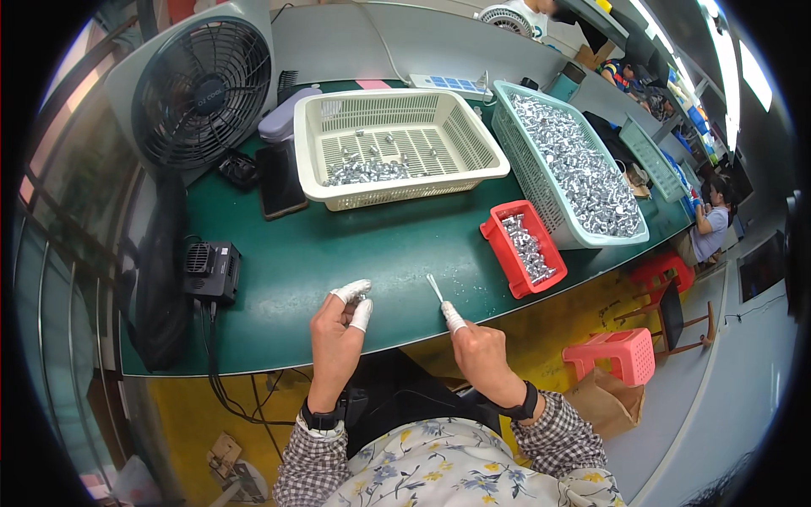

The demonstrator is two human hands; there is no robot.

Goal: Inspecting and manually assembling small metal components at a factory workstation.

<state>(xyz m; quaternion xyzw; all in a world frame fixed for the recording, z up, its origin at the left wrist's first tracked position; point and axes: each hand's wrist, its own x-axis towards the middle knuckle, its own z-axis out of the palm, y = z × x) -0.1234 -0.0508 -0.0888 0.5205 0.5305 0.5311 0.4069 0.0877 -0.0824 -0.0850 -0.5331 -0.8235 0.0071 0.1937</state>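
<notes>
My left hand point(336, 336), with white covers on thumb and finger, pinches a small silvery metal part point(362, 296) over the green table point(279, 275). The fingers hide most of that part. To its right, my right hand point(483, 355) grips a thin, pale, pointed tool point(434, 287) whose tip points away from me; its exact kind is unclear. Pale specks lie on the table around the tool. A red bin point(498, 253) full of small metal parts stands beyond my right hand. Farther back, a cream basket point(338, 198) holds a scattering of similar parts.
A light-blue basket point(541, 198) heaped with metal parts stands at the right. A phone point(280, 182), a large fan point(207, 89) and a small black device point(213, 270) with cables occupy the left. A pink stool point(621, 351) and a seated person point(710, 224) are off to the right.
</notes>
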